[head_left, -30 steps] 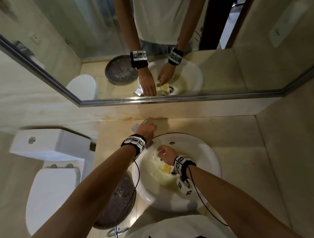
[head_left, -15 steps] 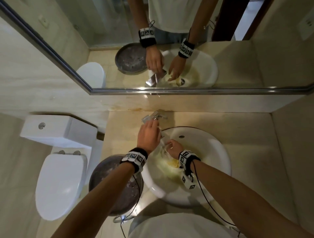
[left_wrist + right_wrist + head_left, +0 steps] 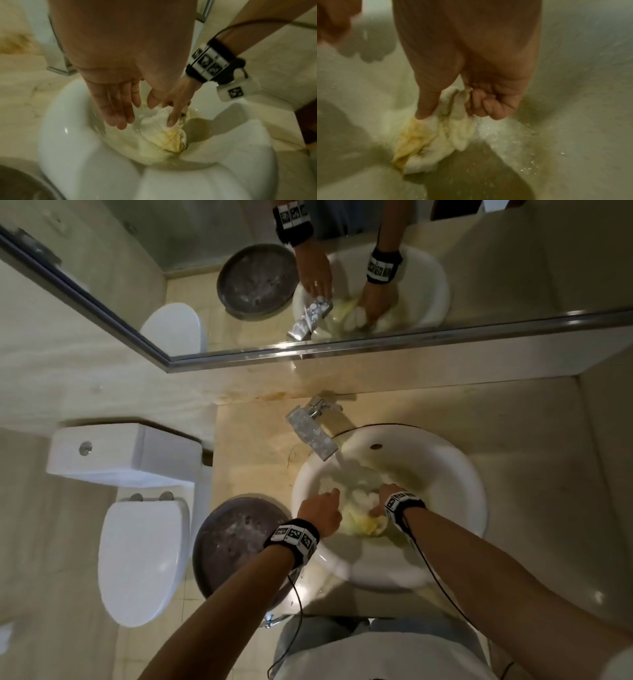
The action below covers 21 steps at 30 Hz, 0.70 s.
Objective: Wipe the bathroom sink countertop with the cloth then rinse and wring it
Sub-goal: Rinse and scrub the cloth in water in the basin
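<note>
A wet white cloth (image 3: 362, 517) with yellow stains lies bunched at the bottom of the round white sink (image 3: 455, 501). My right hand (image 3: 381, 500) grips it, thumb on one side and curled fingers (image 3: 485, 105) on the other; the cloth (image 3: 435, 142) hangs below my right hand (image 3: 452, 112). My left hand (image 3: 324, 510) is in the basin just left of the cloth (image 3: 163, 133), fingers (image 3: 118, 119) straight, holding nothing. Water falls from the chrome faucet (image 3: 310, 433) and splashes beside the cloth. The beige countertop (image 3: 534, 508) surrounds the sink.
A dark round bowl (image 3: 239, 542) sits low, left of the sink, with a white toilet (image 3: 144, 559) beyond it. A mirror (image 3: 496, 268) runs above the counter's back edge. A wall (image 3: 606, 474) closes the counter on the right.
My left hand has come off the faucet handle and dropped into the basin beside the cloth. The right hand has stayed on the cloth. The head view has tilted downward.
</note>
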{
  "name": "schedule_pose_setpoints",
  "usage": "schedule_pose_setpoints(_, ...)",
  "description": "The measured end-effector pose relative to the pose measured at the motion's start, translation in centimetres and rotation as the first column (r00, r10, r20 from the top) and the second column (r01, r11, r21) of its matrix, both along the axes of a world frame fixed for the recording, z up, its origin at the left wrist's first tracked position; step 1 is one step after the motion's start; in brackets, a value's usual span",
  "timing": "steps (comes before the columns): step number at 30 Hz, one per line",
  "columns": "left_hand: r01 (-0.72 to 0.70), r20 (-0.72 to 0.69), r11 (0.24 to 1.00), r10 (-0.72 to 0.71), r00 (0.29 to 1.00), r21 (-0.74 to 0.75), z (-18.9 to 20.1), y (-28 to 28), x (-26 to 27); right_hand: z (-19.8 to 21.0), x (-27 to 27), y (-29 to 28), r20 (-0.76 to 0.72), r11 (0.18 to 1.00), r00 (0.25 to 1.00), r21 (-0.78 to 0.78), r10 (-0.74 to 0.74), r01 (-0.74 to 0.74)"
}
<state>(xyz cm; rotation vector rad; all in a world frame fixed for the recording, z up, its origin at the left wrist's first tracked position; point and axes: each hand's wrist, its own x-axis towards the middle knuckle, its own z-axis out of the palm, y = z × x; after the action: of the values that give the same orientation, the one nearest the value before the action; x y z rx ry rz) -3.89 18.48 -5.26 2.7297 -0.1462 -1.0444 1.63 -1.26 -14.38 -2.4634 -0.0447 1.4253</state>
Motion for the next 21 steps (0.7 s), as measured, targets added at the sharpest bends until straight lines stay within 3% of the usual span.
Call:
schedule_pose_setpoints(4,-0.049,-0.132,0.996,0.039,0.991,-0.072,-3.0,-1.4,0.7,1.9,0.4,-1.5,-0.095,0.995,0.995,0.104,0.011,-0.001)
schedule_pose_setpoints(6,-0.088,-0.176,0.988,0.065,0.982,-0.123,-3.6,-2.5,1.1,3.2,0.8,-2.0,-0.19,0.964,0.979,0.238,-0.073,0.118)
schedule_pose_setpoints(9,-0.087,-0.217,0.98,0.047,0.975,-0.181,-5.2,-4.0,1.4,4.7,1.7,-3.5,-0.333,0.807,0.884,0.386,-0.329,0.446)
schedule_pose_setpoints(11,-0.1,-0.251,0.976,0.049,0.967,-0.193,-4.8,-4.7,1.7,5.5,2.2,-4.6,-0.379,0.709,0.828,0.437,-0.413,0.554)
schedule_pose_setpoints(13,-0.108,-0.257,0.975,0.056,0.965,-0.195,-4.5,-4.7,2.1,6.3,2.9,-5.2,-0.292,0.702,0.839,0.459,-0.459,0.544)
schedule_pose_setpoints(15,-0.093,-0.25,0.982,0.05,0.967,-0.162,-4.3,-4.2,2.7,6.4,3.9,-5.2,-0.1,0.758,0.884,0.478,-0.456,0.445)
schedule_pose_setpoints(18,-0.089,-0.212,0.985,0.056,0.976,-0.15,-3.1,-3.2,3.6,6.3,5.2,-4.8,0.104,0.84,0.924,0.462,-0.369,0.284)
schedule_pose_setpoints(21,-0.082,-0.148,0.988,0.062,0.987,-0.131,-1.7,-2.2,4.5,6.6,6.3,-4.1,0.216,0.883,0.941,0.449,-0.259,0.14)
